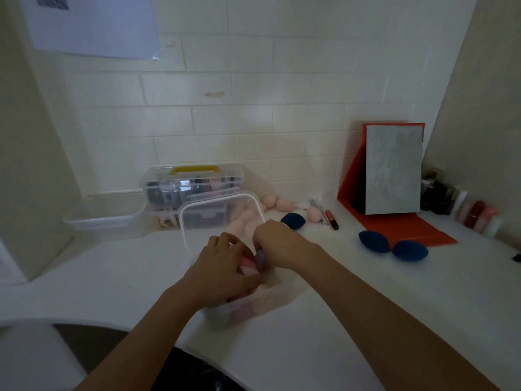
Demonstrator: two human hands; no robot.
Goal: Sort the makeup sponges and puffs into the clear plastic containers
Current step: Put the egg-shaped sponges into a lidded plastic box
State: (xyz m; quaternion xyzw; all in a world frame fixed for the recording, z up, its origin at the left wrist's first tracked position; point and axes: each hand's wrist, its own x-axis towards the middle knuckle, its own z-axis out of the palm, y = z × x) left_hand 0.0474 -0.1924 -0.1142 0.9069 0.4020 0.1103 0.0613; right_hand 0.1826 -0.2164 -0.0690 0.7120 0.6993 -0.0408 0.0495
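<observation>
The white bench (352,320) carries clear containers (104,217), three dark blue sponges (373,241), some pink sponges (284,204), an orange mirror stand (406,227) and small bottles (476,213).

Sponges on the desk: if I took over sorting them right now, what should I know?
Left grip: holds a pink sponge over the near container.
Right grip: over the same container, at a lilac piece; its fingers are hidden, so the hold is unclear.
Done: pink sponges lie in the near container; more pink ones show through the clear container behind.
Left: three blue sponges and a few pink egg sponges lie loose on the desk. The clear tub at the left looks empty.
</observation>
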